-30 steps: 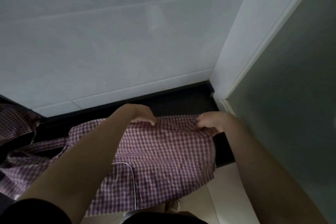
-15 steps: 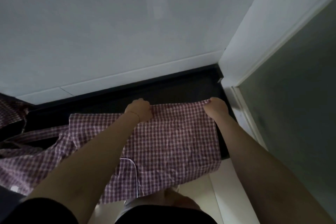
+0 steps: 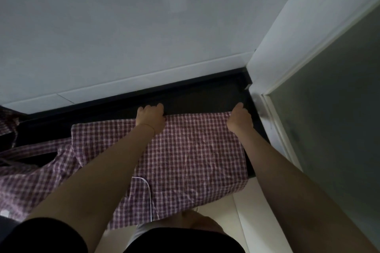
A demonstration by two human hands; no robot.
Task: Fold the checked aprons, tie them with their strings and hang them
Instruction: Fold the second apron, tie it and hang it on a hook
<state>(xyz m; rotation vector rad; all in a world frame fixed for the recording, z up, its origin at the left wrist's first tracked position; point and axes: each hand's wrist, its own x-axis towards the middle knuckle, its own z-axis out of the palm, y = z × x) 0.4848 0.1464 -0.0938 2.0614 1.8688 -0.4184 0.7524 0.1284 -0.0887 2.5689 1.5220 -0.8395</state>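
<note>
A purple-and-white checked apron [image 3: 191, 156] lies spread over a dark counter [image 3: 197, 98], its near part hanging off the front edge. My left hand [image 3: 151, 116] grips the apron's far edge near the middle, fingers curled over the hem. My right hand [image 3: 239, 118] grips the far right corner of the same edge. A pocket with white piping [image 3: 149, 189] shows on the hanging part. The apron's strap [image 3: 37, 148] trails off to the left.
More checked cloth [image 3: 8, 121] lies bunched at the far left on the counter. A white tiled wall [image 3: 123, 37] rises behind the counter. A pale door frame [image 3: 275, 80] and a dark glass door [image 3: 333, 109] stand close on the right. Light floor tiles [image 3: 255, 211] are below.
Both hands have moved the apron's far edge away from me toward the wall, and the cloth now lies flatter and more stretched across the counter.
</note>
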